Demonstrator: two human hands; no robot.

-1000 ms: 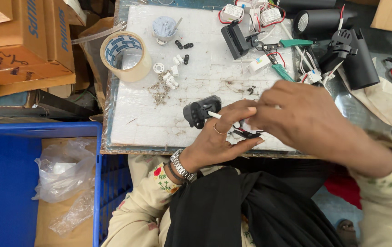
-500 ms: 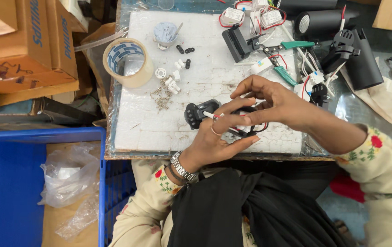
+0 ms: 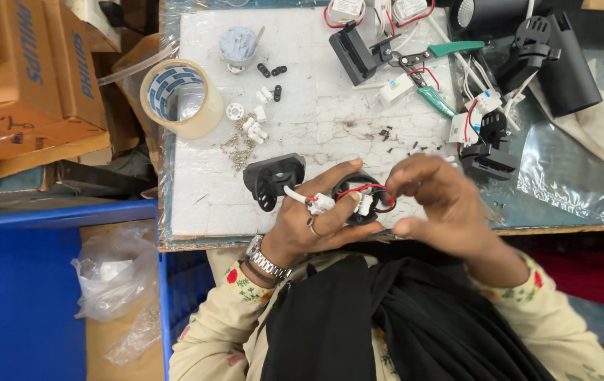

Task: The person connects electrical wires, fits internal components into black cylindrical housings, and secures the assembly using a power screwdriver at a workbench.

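Moved a little toward the near edge of the worktop since half a second ago: both hands, with the part between them now lower in the view. Shifted also, the right hand, then arched over the part, now beside it on the right.

Left hand with fingers clamped on a small black ring-shaped housing, thumb below and forefinger above. Red wires curved across the housing, with a white connector at the left side, resting on the left fingers. Right hand touching the right rim of the housing, thumb and forefinger pinched together there; whether on a wire or on the rim, impossible to tell because of blur.

Just beside the left hand, to its left, a second black housing lying on the white worktop. Farther up, a roll of tape at the left edge, a small white cup, loose white clips and a scatter of small screws. At the top right, pliers with green handles and black lamp bodies. Left of the worktop, a blue bin and cardboard boxes.
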